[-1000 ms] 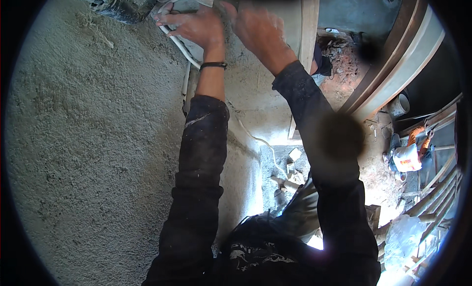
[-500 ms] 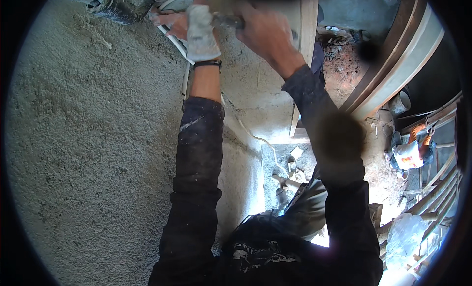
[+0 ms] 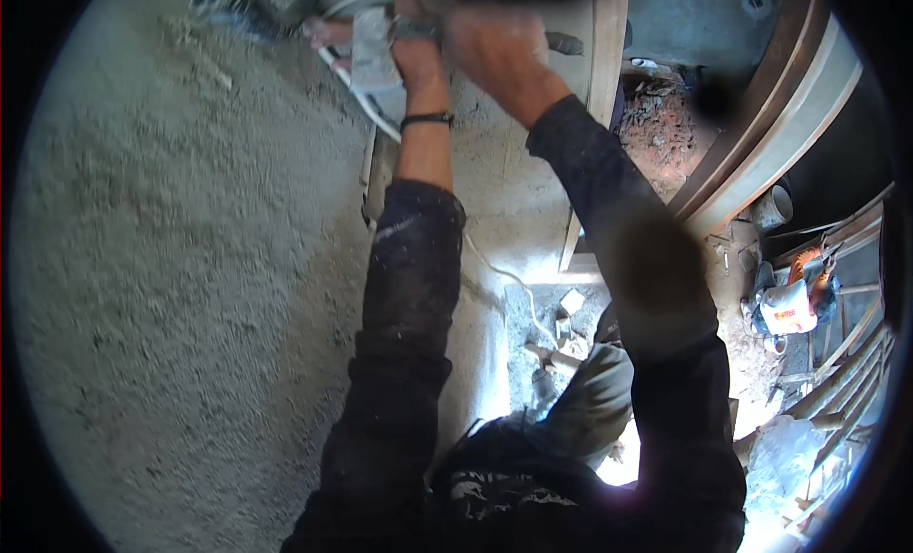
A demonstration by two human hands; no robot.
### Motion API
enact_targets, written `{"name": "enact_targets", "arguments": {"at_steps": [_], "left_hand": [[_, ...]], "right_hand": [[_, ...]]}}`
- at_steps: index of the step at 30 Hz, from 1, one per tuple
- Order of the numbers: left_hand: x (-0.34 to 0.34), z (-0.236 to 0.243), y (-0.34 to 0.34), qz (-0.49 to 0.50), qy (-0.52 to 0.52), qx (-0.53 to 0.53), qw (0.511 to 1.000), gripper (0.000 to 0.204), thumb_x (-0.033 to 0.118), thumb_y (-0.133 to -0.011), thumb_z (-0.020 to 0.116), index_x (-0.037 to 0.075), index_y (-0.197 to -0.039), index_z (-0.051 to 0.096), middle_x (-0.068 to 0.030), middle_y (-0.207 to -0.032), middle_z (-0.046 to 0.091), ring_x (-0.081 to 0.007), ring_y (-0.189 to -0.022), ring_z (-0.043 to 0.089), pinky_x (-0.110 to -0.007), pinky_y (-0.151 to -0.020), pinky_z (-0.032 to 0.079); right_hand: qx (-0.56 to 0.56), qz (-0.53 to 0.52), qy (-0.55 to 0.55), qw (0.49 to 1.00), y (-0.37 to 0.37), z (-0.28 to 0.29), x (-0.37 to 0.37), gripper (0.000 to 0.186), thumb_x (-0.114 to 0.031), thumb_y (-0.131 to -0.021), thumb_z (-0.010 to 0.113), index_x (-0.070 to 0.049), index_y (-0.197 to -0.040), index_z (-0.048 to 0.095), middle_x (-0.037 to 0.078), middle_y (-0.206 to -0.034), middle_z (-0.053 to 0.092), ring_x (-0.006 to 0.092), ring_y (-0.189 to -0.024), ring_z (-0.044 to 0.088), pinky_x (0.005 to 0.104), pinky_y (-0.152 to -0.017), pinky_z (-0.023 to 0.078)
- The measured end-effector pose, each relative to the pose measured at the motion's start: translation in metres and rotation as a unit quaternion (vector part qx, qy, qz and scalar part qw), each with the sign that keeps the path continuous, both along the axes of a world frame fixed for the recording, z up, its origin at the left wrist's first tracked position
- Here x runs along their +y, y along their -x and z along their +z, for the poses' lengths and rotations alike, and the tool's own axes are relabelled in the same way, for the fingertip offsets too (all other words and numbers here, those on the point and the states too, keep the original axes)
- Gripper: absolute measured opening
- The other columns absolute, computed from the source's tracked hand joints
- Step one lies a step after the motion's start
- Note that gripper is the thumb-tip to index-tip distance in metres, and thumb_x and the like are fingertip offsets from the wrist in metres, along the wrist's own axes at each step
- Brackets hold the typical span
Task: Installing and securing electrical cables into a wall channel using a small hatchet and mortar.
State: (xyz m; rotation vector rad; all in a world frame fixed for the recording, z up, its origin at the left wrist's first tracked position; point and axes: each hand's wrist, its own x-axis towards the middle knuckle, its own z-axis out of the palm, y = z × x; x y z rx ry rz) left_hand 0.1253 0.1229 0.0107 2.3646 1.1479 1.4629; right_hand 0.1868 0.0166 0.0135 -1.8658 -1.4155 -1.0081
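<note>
High in view, my left hand [image 3: 418, 62] reaches to the wall, its fingers stretched out over a white flexible conduit [image 3: 373, 115] and another finger pointing up. A broad, pale, dusty tool head [image 3: 375, 63] hides much of that hand. My right hand [image 3: 499, 51] is closed round the tool's handle [image 3: 566, 44], whose dark end sticks out on the right. The exact kind of tool cannot be made out. Motion blurs both hands.
Rough grey plaster [image 3: 190, 296] covers the wall on the left. A wooden frame [image 3: 605, 68] stands right of my hands. A thin pale cable [image 3: 504, 271] hangs down toward rubble. Far right are a white bucket [image 3: 787, 309], orange-handled tool, poles and a clear plastic sheet [image 3: 785, 448].
My left wrist has shifted right, while my right hand and the tool have moved slightly up and left. The tool head now leaves more of the left hand's back uncovered.
</note>
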Motion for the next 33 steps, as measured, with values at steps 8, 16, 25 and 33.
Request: {"name": "enact_targets", "arguments": {"at_steps": [8, 16, 25, 33], "left_hand": [[0.003, 0.003, 0.002, -0.001, -0.078, -0.192, 0.978, 0.031, 0.028, -0.098, 0.047, 0.004, -0.114, 0.060, -0.0189, -0.111, 0.065, -0.0291, -0.099, 0.063, -0.040, -0.077, 0.050], [-0.010, 0.000, -0.007, -0.159, -0.017, -0.344, 0.925, 0.037, 0.030, -0.100, 0.046, 0.001, -0.120, 0.059, -0.0213, -0.116, 0.064, -0.0311, -0.106, 0.062, -0.041, -0.081, 0.051], [0.014, 0.011, -0.005, -0.260, 0.034, -0.400, 0.878, 0.045, 0.031, -0.101, 0.047, -0.004, -0.129, 0.053, -0.0255, -0.121, 0.062, -0.0342, -0.114, 0.060, -0.043, -0.087, 0.050], [0.081, -0.011, 0.005, 0.289, -0.306, -0.030, 0.906, 0.094, 0.027, -0.092, 0.068, -0.019, -0.145, 0.006, -0.0397, -0.126, 0.052, -0.0434, -0.118, 0.057, -0.050, -0.105, 0.040]], "right_hand": [[0.012, -0.011, 0.031, 0.999, -0.005, 0.017, -0.015, 0.039, -0.016, -0.090, 0.054, -0.009, -0.128, 0.058, 0.014, -0.076, 0.070, 0.0317, -0.069, 0.070, 0.0447, -0.058, 0.055], [0.009, 0.015, -0.034, 0.999, -0.016, -0.002, -0.010, 0.038, -0.020, -0.084, 0.063, -0.013, -0.121, 0.062, 0.013, -0.069, 0.068, 0.0324, -0.065, 0.069, 0.0476, -0.056, 0.053], [0.041, 0.064, -0.019, 0.997, -0.015, -0.006, -0.007, 0.031, -0.022, -0.086, 0.065, -0.010, -0.115, 0.065, 0.018, -0.078, 0.068, 0.0375, -0.072, 0.067, 0.0466, -0.063, 0.053], [0.171, 0.265, -0.121, 0.941, -0.003, -0.002, -0.046, 0.034, -0.030, -0.090, 0.069, -0.002, -0.109, 0.063, 0.021, -0.083, 0.067, 0.0403, -0.075, 0.064, 0.0451, -0.066, 0.051]]}}
